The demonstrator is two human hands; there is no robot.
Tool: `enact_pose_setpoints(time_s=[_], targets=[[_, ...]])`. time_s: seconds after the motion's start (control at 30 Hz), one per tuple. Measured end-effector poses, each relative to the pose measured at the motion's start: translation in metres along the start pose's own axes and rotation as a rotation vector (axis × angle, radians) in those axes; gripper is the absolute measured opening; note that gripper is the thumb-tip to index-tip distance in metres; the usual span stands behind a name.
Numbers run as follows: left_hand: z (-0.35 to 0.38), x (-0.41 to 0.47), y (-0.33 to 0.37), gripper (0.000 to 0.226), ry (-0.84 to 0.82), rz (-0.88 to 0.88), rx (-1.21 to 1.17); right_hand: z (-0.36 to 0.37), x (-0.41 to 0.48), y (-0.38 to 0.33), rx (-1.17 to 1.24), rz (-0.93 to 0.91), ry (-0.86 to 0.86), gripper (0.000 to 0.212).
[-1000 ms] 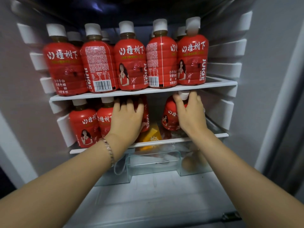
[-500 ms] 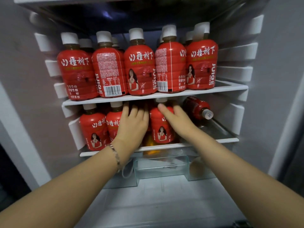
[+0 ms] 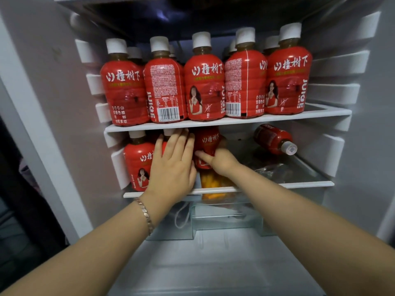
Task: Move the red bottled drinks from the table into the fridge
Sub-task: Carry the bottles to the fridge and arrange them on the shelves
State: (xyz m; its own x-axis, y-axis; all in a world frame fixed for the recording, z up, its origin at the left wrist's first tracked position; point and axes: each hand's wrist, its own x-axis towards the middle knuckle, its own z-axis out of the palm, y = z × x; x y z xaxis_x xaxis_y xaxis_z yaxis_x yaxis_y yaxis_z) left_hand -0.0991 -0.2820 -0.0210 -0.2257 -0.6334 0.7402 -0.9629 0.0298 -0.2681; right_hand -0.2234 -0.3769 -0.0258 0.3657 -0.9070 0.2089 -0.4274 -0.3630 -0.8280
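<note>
The right hand has its fingers curled round a ribbed, glossy red plastic bottle standing on the lower glass shelf. Just left of those fingers the left hand lies flat and spread against a neighbouring bottle, gripping nothing. Well right of the fingers, another white-capped bottle lies on its side.

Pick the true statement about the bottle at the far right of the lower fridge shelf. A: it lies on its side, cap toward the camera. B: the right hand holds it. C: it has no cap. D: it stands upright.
A: the bottle lies tipped over, its white cap facing outward, away from the right hand.
</note>
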Motion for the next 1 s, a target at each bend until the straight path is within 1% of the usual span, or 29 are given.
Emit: enact_pose_setpoints(time_s=[0.07, 0.2, 0.3, 0.37, 0.4, 0.43, 0.5, 0.53, 0.57, 0.63, 0.7, 0.73, 0.8, 0.87, 0.93, 1.0], targets=[[0.0, 0.001, 0.0, 0.053, 0.003, 0.001, 0.006, -0.004, 0.0, -0.001, 0.05, 0.018, -0.058, 0.05], [0.003, 0.002, 0.003, 0.051, 0.044, -0.034, 0.018, -0.01, -0.005, 0.002, 0.032, 0.007, -0.15, 0.036], [0.003, 0.003, 0.008, 0.05, 0.035, -0.059, 0.015, -0.02, -0.002, 0.003, 0.046, 0.103, -0.205, 0.022], [0.003, 0.003, 0.009, 0.048, 0.031, -0.06, 0.004, -0.029, 0.004, 0.007, 0.139, 0.189, -0.169, 0.016], [0.004, 0.003, 0.008, 0.048, 0.036, -0.055, 0.0, -0.033, 0.007, 0.008, 0.197, 0.21, -0.151, 0.016], [0.005, 0.003, 0.007, 0.047, 0.049, -0.048, 0.002, -0.036, 0.011, 0.01, 0.253, 0.209, -0.164, 0.022], [0.006, 0.002, 0.004, 0.046, 0.068, -0.032, 0.014, -0.04, 0.015, 0.009, 0.328, 0.205, -0.297, 0.042], [0.008, 0.003, 0.004, 0.046, 0.075, -0.021, 0.016, -0.043, 0.017, 0.009, 0.311, 0.211, -0.381, 0.047], [0.007, 0.001, 0.001, 0.046, 0.085, -0.013, 0.023, -0.042, 0.017, 0.005, 0.267, 0.211, -0.455, 0.048], [0.01, 0.001, -0.001, 0.045, 0.112, 0.008, 0.027, -0.048, 0.022, 0.006, 0.188, 0.225, -0.515, 0.04], [0.011, -0.001, -0.004, 0.046, 0.141, 0.026, 0.034, -0.052, 0.031, 0.01, 0.124, 0.249, -0.454, 0.027], [0.012, 0.0, -0.004, 0.046, 0.155, 0.03, 0.034, -0.056, 0.034, 0.012, 0.064, 0.273, -0.4, 0.024], [0.015, 0.001, -0.003, 0.046, 0.181, 0.026, 0.038, -0.057, 0.038, 0.012, -0.088, 0.285, -0.357, 0.026], [0.017, 0.002, -0.002, 0.045, 0.196, 0.023, 0.041, -0.053, 0.042, 0.008, -0.258, 0.234, -0.373, 0.031], [0.019, 0.002, -0.002, 0.044, 0.2, 0.028, 0.039, -0.05, 0.044, 0.008, -0.372, 0.158, -0.371, 0.027], [0.019, 0.002, -0.002, 0.044, 0.207, 0.023, 0.049, -0.05, 0.043, 0.008, -0.407, 0.117, -0.383, 0.021]])
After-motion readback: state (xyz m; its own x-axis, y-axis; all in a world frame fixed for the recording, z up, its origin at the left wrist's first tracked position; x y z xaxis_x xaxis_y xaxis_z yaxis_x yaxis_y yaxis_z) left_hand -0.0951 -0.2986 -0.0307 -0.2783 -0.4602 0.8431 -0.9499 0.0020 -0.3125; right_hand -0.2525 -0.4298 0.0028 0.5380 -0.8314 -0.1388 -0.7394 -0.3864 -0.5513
